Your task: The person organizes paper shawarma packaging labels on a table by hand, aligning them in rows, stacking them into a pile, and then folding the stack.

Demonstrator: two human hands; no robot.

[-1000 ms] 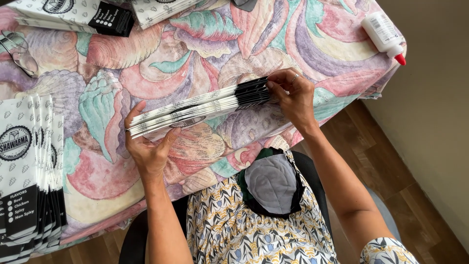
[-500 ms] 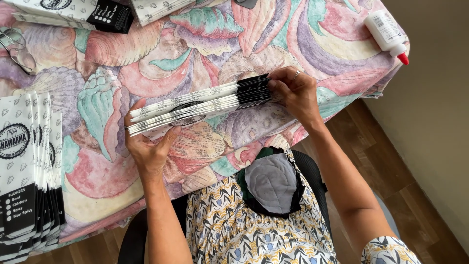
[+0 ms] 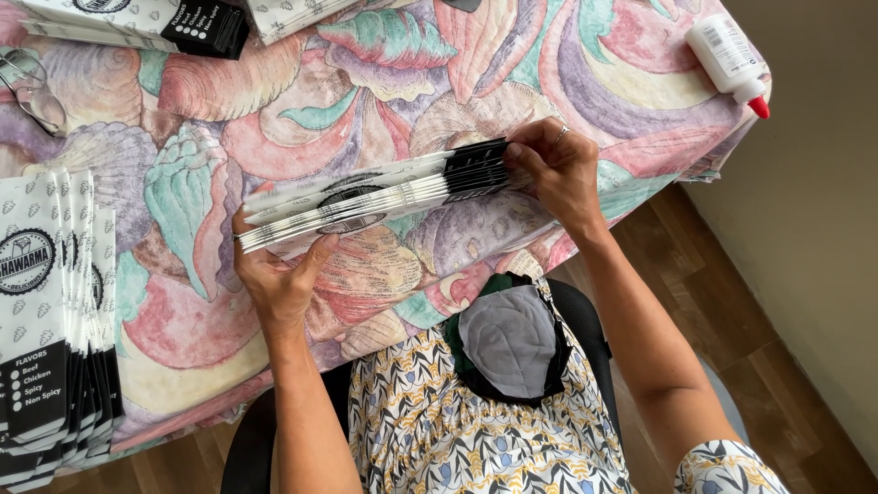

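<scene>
A stack of flat white paper bags with black ends (image 3: 375, 197) stands on edge above the table, held between both hands. My left hand (image 3: 274, 274) grips its white left end from below. My right hand (image 3: 558, 169), with a ring on one finger, pinches the black right end. The bags lie over a tablecloth (image 3: 274, 110) printed with large shells in pink, green and purple.
A fanned pile of the same bags (image 3: 50, 320) lies at the left edge. More bags (image 3: 146, 20) rest at the back left, near wire-framed glasses (image 3: 32, 87). A white glue bottle with a red tip (image 3: 727, 55) sits at the back right corner. Wooden floor shows on the right.
The held stack and both hands have barely shifted; the view has drifted slightly. The grip on both ends is unchanged.
</scene>
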